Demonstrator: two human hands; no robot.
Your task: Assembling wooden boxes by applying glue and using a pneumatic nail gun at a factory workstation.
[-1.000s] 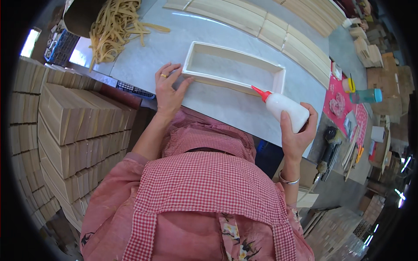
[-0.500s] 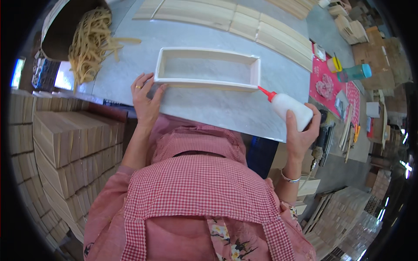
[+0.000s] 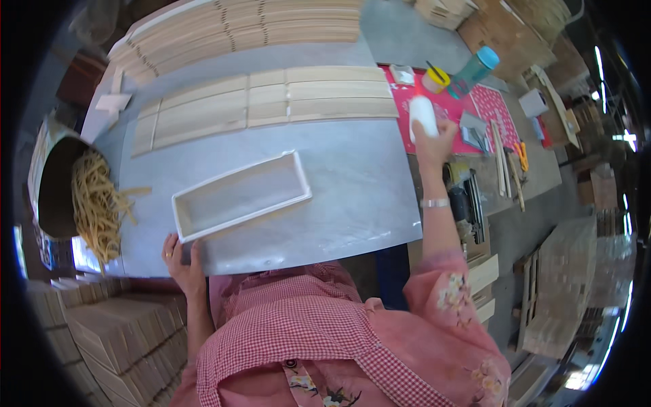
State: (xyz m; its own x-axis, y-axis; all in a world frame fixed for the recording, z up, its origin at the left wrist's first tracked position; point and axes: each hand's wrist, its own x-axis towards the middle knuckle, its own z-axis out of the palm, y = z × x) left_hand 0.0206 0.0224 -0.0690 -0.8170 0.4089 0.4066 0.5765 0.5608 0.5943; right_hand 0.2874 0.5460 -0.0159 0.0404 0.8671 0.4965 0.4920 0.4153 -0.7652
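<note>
A shallow rectangular wooden frame (image 3: 243, 222) lies at a slant on the grey tabletop, with white along its upper edges. At its near left corner is my left hand (image 3: 182, 263), thumb on one side and fingers on the other, holding that corner. Out to the right, my right hand (image 3: 434, 144) is wrapped round a white squeeze bottle (image 3: 422, 114) over a pink mat (image 3: 400, 102). The bottle's red nozzle, visible earlier, is hidden now.
Flat boards (image 3: 268, 102) lie beyond the frame, with stacked slats (image 3: 291, 27) behind. Tan strips (image 3: 98, 203) spill from a round bin (image 3: 57, 183) at left. A yellow cup (image 3: 435, 80) and teal bottle (image 3: 478, 68) stand at right. Wooden boxes (image 3: 115, 332) are piled lower left.
My right hand has carried the squeeze bottle from the frame's near right corner out to the pink mat. The view has shifted, and the frame now sits slanted with my left hand at its corner.
</note>
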